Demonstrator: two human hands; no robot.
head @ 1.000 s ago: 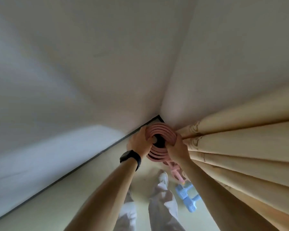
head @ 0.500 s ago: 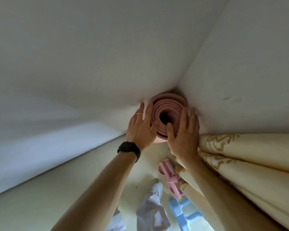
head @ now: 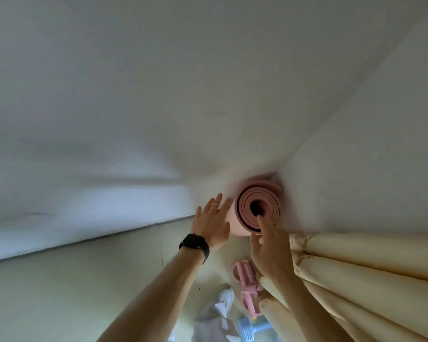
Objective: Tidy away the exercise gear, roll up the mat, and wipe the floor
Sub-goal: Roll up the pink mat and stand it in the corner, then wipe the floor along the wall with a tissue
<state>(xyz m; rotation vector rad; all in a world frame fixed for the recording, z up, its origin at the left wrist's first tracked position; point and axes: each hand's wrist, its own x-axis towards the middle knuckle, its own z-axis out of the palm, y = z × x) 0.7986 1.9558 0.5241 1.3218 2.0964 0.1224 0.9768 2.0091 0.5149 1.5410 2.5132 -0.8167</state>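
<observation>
Rolled pink exercise mat [head: 257,206] standing on end in the corner where two pale walls [head: 134,95] meet, spiral end facing up toward the camera, cream curtain [head: 356,267] just beside it on the right. Left hand [head: 211,224] laid flat against the mat's left side, fingers [head: 216,202] straight and slightly spread, a thin ring on one of them, palm touching the outer wrap, nothing gripped. Black watch [head: 195,244] on the left wrist. Right hand [head: 269,245] at the near edge of the roll, fingers [head: 263,224] loosely extended and apart, one fingertip resting on the spiral end close to the dark hollow centre; not closed around the mat. Below, on the pale floor [head: 59,292]: pink dumbbells [head: 245,280] lying beside the curtain hem, partly hidden by the right forearm; blue dumbbell [head: 247,329] near the bottom edge, beside a white shoe [head: 224,296] and a light trouser leg [head: 210,322]. Mat edges and nearby wall blurred.
</observation>
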